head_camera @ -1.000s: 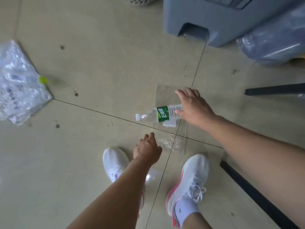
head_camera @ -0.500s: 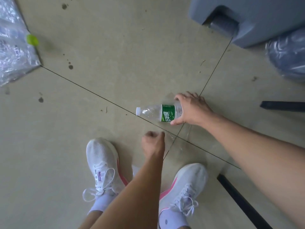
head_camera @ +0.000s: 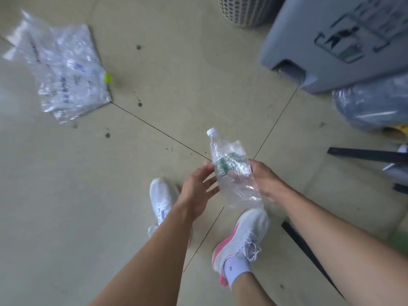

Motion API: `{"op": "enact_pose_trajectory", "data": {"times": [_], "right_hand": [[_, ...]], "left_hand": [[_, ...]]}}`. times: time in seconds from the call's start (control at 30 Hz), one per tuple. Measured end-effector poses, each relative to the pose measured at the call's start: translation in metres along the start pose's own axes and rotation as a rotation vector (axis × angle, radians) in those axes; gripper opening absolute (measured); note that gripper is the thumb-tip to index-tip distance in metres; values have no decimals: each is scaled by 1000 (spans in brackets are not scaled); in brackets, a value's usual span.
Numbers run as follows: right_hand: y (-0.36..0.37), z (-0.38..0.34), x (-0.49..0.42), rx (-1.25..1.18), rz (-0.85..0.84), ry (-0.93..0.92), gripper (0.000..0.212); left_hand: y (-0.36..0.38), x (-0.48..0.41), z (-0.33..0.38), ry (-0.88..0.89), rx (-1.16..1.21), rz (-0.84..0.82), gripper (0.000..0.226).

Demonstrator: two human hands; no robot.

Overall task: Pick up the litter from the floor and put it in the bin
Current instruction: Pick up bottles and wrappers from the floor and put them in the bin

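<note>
My right hand (head_camera: 266, 181) grips a clear plastic bottle (head_camera: 217, 149) with a white cap and green label, together with a clear plastic wrapper (head_camera: 241, 195) draped over it; both are off the floor, cap pointing up and away. My left hand (head_camera: 198, 186) is beside them on the left, fingers spread, fingertips at the bottle's side. A crumpled clear plastic bag (head_camera: 64, 71) with print lies on the floor at far left, a small yellow-green cap (head_camera: 108, 78) at its edge. A grey bin (head_camera: 335, 43) stands at upper right.
A perforated light basket (head_camera: 245, 9) stands at the top, left of the grey bin. A bluish plastic-wrapped bundle (head_camera: 371, 107) sits right of it. Dark bars (head_camera: 366, 154) lie on the floor at right. My white shoes (head_camera: 162, 195) stand on the beige tiles.
My right hand lifted the bottle and the clear wrapper off the floor and turned the bottle cap-up. My left hand opened and rose to the bottle's side. The view tilted up.
</note>
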State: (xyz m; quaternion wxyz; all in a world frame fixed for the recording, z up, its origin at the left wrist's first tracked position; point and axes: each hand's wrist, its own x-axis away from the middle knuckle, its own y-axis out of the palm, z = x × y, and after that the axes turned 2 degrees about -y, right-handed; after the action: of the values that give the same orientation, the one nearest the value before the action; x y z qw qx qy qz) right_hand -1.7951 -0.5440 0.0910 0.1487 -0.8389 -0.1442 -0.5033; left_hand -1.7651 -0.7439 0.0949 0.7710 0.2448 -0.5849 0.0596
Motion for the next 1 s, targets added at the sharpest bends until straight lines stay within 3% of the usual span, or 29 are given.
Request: {"op": "enact_pose_trajectory", "data": {"times": [0.13, 0.23, 0.4, 0.47, 0.6, 0.8, 1.0], "right_hand": [[12, -81, 87, -80, -110, -20, 55], [15, -155, 169, -89, -150, -101, 78], [25, -286, 312, -103, -288, -189, 103], [36, -330, 360, -149, -358, -176, 98], [64, -403, 436, -192, -507, -184, 65], [126, -501, 500, -78, -423, -240, 70], [204, -583, 534, 111, -419, -330, 65]], "left_hand": [[10, 105, 43, 73, -121, 10, 46], [21, 204, 88, 120, -137, -7, 37], [42, 374, 159, 309, -142, 124, 16], [44, 437, 182, 398, -147, 147, 18], [26, 548, 219, 541, -129, 189, 15], [-55, 659, 262, 670, -116, 428, 10], [-143, 721, 313, 669, -165, 649, 15]]}}
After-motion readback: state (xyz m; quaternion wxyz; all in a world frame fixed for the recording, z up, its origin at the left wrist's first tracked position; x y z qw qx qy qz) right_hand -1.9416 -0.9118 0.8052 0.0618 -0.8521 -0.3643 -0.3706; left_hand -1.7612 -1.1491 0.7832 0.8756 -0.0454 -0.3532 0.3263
